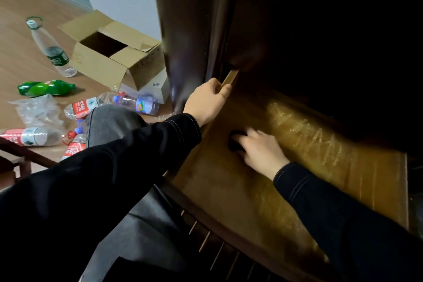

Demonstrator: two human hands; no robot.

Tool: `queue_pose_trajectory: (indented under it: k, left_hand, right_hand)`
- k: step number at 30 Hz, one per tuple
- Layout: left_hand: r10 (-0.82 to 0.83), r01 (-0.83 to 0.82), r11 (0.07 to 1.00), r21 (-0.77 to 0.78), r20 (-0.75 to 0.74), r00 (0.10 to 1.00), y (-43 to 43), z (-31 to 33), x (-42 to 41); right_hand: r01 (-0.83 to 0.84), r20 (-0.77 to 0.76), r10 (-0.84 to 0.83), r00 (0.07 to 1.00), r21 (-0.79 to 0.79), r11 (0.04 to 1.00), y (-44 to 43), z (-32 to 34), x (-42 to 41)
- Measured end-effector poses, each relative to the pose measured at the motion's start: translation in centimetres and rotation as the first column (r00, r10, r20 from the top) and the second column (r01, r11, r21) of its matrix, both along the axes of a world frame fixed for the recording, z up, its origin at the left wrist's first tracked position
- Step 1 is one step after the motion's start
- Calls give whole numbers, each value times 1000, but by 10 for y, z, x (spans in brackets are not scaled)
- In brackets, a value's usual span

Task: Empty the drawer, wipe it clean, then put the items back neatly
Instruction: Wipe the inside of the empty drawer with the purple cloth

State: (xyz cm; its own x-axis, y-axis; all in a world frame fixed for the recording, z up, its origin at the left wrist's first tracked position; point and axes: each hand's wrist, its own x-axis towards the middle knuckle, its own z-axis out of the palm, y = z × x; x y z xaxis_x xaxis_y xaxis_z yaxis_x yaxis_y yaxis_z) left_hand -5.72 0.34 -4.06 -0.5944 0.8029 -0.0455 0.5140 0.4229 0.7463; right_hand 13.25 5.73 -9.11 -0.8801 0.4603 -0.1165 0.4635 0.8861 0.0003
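A wide wooden drawer (pixel 229 192) stands pulled out of a dark cabinet, its yellow-brown floor bare with streaky wipe marks at the right. My left hand (pixel 207 101) grips the drawer's left side wall near the back corner, fingers curled over its top edge. My right hand (pixel 261 151) is inside the drawer, blurred, holding a small dark object (pixel 235 141) against the floor; what that object is cannot be told.
Several plastic bottles (pixel 49 48) lie and stand on the wooden floor at the left. An open cardboard box (pixel 107 57) and a small white box (pixel 155 87) sit beside the dark cabinet (pixel 187 30). My grey-trousered knee (pixel 109 121) is below them.
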Motion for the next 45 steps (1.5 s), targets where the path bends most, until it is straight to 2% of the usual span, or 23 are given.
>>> queue_pose_trajectory:
  k: [4,7,9,11,14,15,17,19,21,23,26,28,30,34,36,39,41,43,45]
  left_hand:
    - [2,-1,1000,22,-20,1000,4,-7,-4]
    - [-7,9,999,39,-32,999,6,-12,-7]
    - [-12,13,999,44,-28,1000,6,-13,-7]
    - [-7,8,999,47,-23,1000,6,-14,-8]
    - [-4,4,999,32,-19,1000,7,-14,-9]
    - [-2,2,1000,28,-15,1000,7,-14,-9]
    - [1,0,1000,26,-11,1000,8,-15,-9]
    - [4,-4,1000,25,-3,1000,9,-15,-9]
    - [7,-7,1000,21,-2,1000,9,-14,-9]
    - [6,-5,1000,19,-18,1000,9,-14,-10]
    - [5,-4,1000,16,-55,998,8,-12,-9]
    - [6,-6,1000,2,-72,997,7,-11,-8]
    - [0,-1,1000,-8,-94,996,6,-9,-6]
    - [-4,4,1000,4,-91,996,6,-7,-3]
    - [-7,8,1000,14,-87,996,5,-6,-3]
    - [-10,11,1000,14,-97,995,4,-6,-4]
    - [-9,10,1000,13,-94,996,5,-6,-5]
    - [-8,9,1000,9,-90,996,5,-7,-5]
    - [-9,9,1000,3,-97,995,5,-7,-6]
  right_hand:
    - [-138,-16,138,990,-15,990,-29,1,19]
    - [-349,24,351,936,-59,935,-59,0,36]
    - [-401,41,407,913,-106,910,-58,-1,38]
    - [-306,-7,307,952,-100,947,-41,4,28]
    - [-71,-46,68,997,-80,994,-13,10,13]
    - [-66,-27,64,998,-75,995,-13,12,11]
    - [-170,-8,170,985,-77,982,-26,13,14]
    - [-339,8,341,940,-99,936,-48,10,22]
    - [-426,22,433,901,-144,893,-57,6,27]
    - [-359,0,364,931,-166,918,-43,6,21]
    - [-148,-38,143,989,-159,976,-13,12,12]
    - [-109,-50,102,993,-151,982,-9,16,11]
    - [-204,-41,200,979,-150,967,-27,15,17]
    - [-468,-8,477,879,-210,859,-69,8,34]
    - [-423,-5,432,902,-212,881,-59,11,30]
    - [-213,-23,212,977,-161,964,-22,19,15]
    - [-160,-12,160,987,-150,976,-12,21,10]
    - [-262,-18,263,965,-145,954,-30,20,14]
    - [-439,-45,439,897,-181,880,-65,11,22]
